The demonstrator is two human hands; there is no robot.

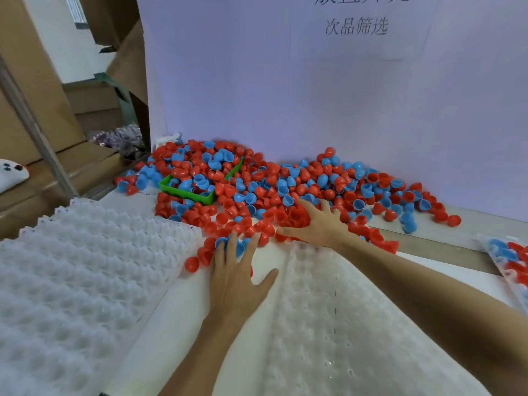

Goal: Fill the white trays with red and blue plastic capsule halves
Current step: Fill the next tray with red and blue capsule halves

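White trays (328, 324) at 6 o'clock have no halves yet. Both hands, left (237, 277) and right (320, 224), lie flat and open on the pile (271, 190) at 12 o'clock. All filling is left.

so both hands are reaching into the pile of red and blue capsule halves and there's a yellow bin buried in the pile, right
Not quite: the small plastic bin buried in the pile of red and blue plastic capsule halves is green, not yellow, as the head view shows. The rest holds: the left hand and right hand both reach into it.
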